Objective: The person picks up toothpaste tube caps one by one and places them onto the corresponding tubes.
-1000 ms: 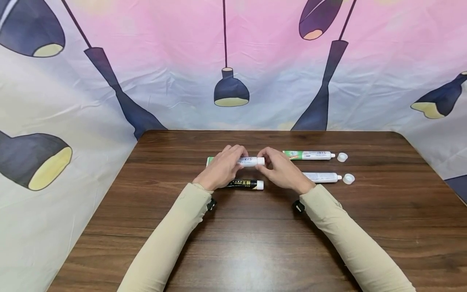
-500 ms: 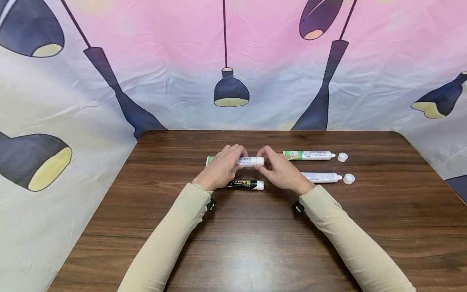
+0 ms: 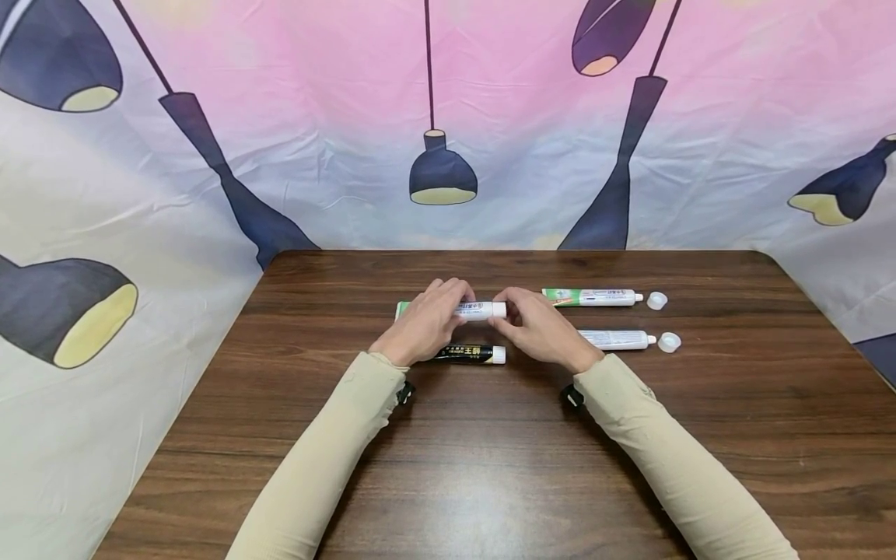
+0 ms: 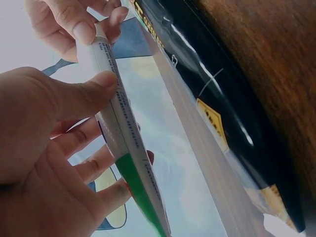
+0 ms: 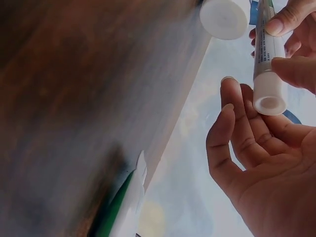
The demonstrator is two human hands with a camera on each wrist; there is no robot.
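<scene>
- Toothpaste tube (image 3: 481, 310), white with a green tail, is held just above the table (image 3: 490, 467) near frame centre.
- Left hand (image 3: 425, 320) curls its fingers round the tube's body.
- Right hand (image 3: 537, 327) pinches the white cap (image 5: 269, 96) end.
- Black tube (image 3: 470, 354) with gold writing lies just below them.
- Two open tubes (image 3: 593, 297) (image 3: 619, 339) and loose caps (image 3: 656, 301) lie to the right; the writing is too small to read.
- Lower table has wide bare wood.

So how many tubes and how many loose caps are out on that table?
Capped tubes: 2, the held tube and the black tube.
Uncapped tubes: 2.
Loose caps: 2.
Total: 6.
</scene>
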